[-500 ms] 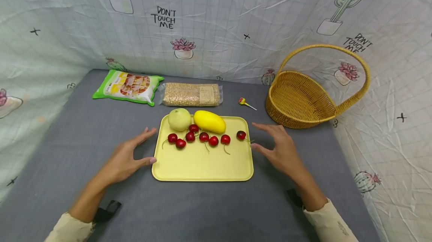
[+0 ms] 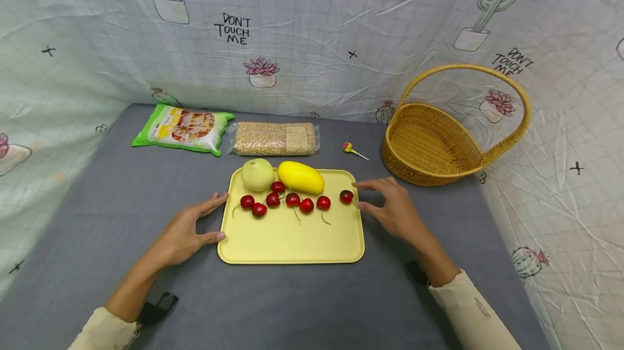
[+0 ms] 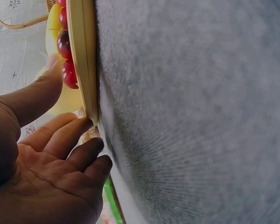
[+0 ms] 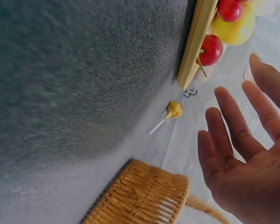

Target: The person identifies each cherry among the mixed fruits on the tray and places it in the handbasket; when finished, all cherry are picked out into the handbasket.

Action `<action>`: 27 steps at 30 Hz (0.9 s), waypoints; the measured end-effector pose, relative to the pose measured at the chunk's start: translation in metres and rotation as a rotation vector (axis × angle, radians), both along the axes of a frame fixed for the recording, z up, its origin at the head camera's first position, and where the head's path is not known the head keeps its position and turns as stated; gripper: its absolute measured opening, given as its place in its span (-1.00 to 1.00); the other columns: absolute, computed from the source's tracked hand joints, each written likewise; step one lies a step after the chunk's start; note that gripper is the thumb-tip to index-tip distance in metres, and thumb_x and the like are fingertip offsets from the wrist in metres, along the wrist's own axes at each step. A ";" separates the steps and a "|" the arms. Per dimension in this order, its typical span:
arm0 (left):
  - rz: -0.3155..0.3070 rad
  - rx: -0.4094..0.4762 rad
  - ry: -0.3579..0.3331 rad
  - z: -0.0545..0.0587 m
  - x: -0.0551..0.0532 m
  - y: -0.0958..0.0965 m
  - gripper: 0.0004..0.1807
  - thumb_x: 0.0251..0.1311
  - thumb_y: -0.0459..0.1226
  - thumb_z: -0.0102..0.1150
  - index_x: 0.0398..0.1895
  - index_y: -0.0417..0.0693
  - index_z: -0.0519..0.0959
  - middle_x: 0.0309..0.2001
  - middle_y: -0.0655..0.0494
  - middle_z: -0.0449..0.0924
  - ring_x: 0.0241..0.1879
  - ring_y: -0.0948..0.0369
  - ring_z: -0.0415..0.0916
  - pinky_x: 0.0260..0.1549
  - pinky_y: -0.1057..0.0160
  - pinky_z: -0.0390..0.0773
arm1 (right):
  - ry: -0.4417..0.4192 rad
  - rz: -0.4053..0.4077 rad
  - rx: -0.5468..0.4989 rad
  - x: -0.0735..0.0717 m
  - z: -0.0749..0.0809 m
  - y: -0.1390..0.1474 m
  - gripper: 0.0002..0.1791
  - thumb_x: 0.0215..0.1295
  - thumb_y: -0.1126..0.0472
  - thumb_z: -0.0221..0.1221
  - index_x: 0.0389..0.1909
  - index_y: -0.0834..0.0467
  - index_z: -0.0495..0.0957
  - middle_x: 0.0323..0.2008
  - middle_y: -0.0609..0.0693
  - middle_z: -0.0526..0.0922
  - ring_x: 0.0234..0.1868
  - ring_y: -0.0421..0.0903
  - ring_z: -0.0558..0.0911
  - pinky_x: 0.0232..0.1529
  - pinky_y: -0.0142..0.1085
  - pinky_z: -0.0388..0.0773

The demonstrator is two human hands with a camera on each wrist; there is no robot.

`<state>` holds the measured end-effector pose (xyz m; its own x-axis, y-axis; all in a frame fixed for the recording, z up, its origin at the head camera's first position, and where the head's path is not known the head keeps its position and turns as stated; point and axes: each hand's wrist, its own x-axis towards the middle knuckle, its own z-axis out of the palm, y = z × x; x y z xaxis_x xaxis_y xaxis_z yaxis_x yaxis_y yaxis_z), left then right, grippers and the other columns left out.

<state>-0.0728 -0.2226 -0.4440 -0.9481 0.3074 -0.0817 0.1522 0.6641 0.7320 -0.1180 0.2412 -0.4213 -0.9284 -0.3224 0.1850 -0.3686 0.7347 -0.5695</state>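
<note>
A yellow tray (image 2: 292, 241) carries a round pale green fruit (image 2: 257, 174), an oval yellow fruit (image 2: 300, 177) and several red cherries (image 2: 306, 206) with stems. My left hand (image 2: 182, 236) is at the tray's left edge, thumb and fingers spread apart; in the left wrist view its fingertips (image 3: 86, 123) meet the rim. Over the tray's right edge, my right hand (image 2: 392, 209) has thumb and fingers parted around the rightmost cherry (image 2: 346, 196). The right wrist view shows that hand's fingers loosely extended, apart from this cherry (image 4: 210, 50).
Behind the tray lie a green-and-white food bag (image 2: 182, 129) and a clear pack of grains (image 2: 273, 138). A lollipop (image 2: 354, 150) is at the back right, beside a wicker basket (image 2: 429, 144) with a tall handle. A printed cloth hangs behind the grey table (image 2: 302, 306).
My right hand has come left, over the tray's edge and closer to the rightmost cherry. The left hand has shifted slightly onto the left rim. The tray and fruit look unmoved.
</note>
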 end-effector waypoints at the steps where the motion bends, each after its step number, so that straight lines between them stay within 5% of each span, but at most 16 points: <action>1: 0.000 -0.003 -0.002 0.000 0.000 0.000 -0.03 0.17 -0.32 0.56 0.66 -0.01 0.30 0.59 -0.38 0.20 0.58 -0.37 0.17 0.41 -0.44 0.26 | -0.020 0.004 0.009 -0.002 0.000 -0.002 -0.48 0.21 0.23 0.55 0.22 0.06 0.73 0.13 0.03 0.80 0.10 0.13 0.64 0.17 0.09 0.57; 8: -0.011 -0.018 0.005 -0.003 0.001 -0.002 -0.02 0.16 -0.34 0.56 0.65 -0.05 0.30 0.58 -0.39 0.22 0.56 -0.37 0.20 0.40 -0.43 0.29 | -0.101 0.039 0.094 -0.014 -0.002 -0.012 -0.52 0.25 0.21 0.52 0.21 0.04 0.74 0.12 0.02 0.80 0.08 0.13 0.62 0.13 0.04 0.51; 27: -0.015 -0.053 -0.026 -0.004 -0.001 -0.001 -0.06 0.20 -0.34 0.53 0.65 -0.04 0.30 0.61 -0.36 0.17 0.58 -0.38 0.15 0.42 -0.44 0.28 | -0.037 0.070 0.119 -0.023 -0.007 -0.020 -0.58 0.17 0.23 0.57 0.08 0.09 0.79 -0.05 0.03 0.84 -0.08 0.14 0.60 -0.02 -0.06 0.45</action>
